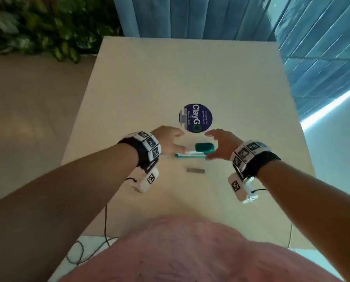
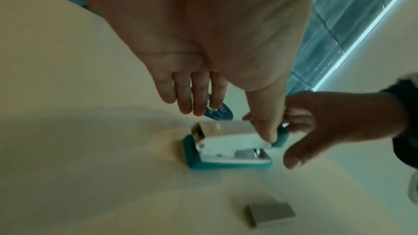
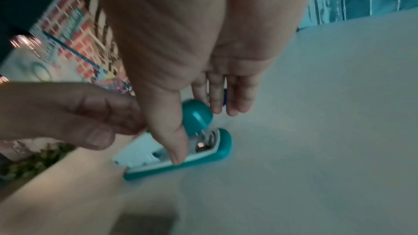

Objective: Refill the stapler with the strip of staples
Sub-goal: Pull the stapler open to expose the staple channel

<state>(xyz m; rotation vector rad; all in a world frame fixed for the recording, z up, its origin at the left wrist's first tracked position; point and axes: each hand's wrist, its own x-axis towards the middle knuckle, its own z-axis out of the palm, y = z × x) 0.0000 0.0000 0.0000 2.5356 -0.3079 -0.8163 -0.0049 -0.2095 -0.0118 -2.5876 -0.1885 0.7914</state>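
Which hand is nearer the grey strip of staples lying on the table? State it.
Left, though only slightly. The left hand and right hand flank the teal stapler, beyond the grey strip of staples, which lies untouched, nearer the person.

The stapler (image 1: 194, 152) lay on the table (image 1: 129, 94) hemmed in at both ends, the left hand (image 1: 170, 142) at one and the right hand (image 1: 220, 144) at the other, so only the way in from above and from the near side stood free. On that near side the strip of staples (image 1: 195, 170) lay apart from the stapler with a bare lane of tabletop between them. Just beyond the stapler a round sticker (image 1: 195, 117) lay flat, and the far half of the table past it was open.
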